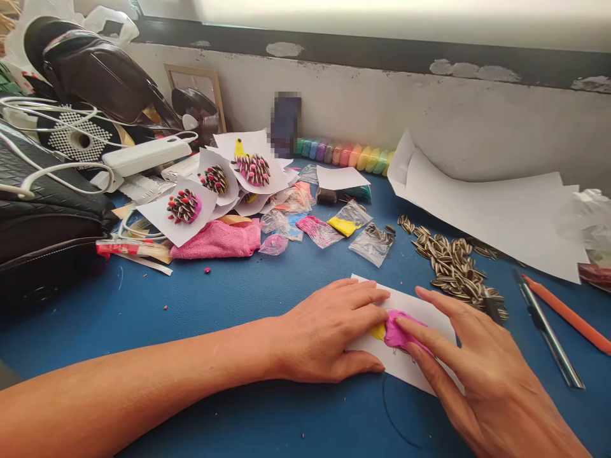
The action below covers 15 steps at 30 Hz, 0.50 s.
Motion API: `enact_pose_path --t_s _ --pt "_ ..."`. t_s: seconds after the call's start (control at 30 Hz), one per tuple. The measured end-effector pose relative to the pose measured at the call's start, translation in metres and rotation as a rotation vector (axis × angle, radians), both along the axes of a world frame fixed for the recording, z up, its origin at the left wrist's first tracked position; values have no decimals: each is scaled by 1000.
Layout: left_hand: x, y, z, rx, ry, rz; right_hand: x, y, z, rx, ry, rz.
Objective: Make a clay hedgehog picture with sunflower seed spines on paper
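Note:
A small white paper sheet (405,376) lies on the blue table, bearing a flattened lump of pink modelling clay (395,332) with a bit of yellow clay (379,331) at its left. Short pencil marks show below the pink clay. My left hand (334,331) rests flat across the sheet's left side, fingers stretched, fingertips beside the clay. From the right, my right hand (477,356) touches the pink clay with its fingertips, its fingers spread and pressing on top. Part of the clay is hidden under these fingers.
Sunflower seeds (453,264) are heaped beyond my right hand. A pen (548,331) and an orange tool (570,313) lie to the right. Clay packets (346,219), a pink cloth (217,240) and seed-covered clay figures on paper (184,207) stand farther back. A black bag (48,229) is left.

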<state>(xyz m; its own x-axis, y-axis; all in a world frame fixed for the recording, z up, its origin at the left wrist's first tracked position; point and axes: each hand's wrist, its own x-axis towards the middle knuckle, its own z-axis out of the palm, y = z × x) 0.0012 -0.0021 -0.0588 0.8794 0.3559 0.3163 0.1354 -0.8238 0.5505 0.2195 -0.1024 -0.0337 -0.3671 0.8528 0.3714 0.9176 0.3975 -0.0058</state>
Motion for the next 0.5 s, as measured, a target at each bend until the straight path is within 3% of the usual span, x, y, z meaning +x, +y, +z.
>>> enact_pose_path --t_s 0.5 --pt "1 0 -2 -44 2 2 3 5 -1 -17 63 -1"
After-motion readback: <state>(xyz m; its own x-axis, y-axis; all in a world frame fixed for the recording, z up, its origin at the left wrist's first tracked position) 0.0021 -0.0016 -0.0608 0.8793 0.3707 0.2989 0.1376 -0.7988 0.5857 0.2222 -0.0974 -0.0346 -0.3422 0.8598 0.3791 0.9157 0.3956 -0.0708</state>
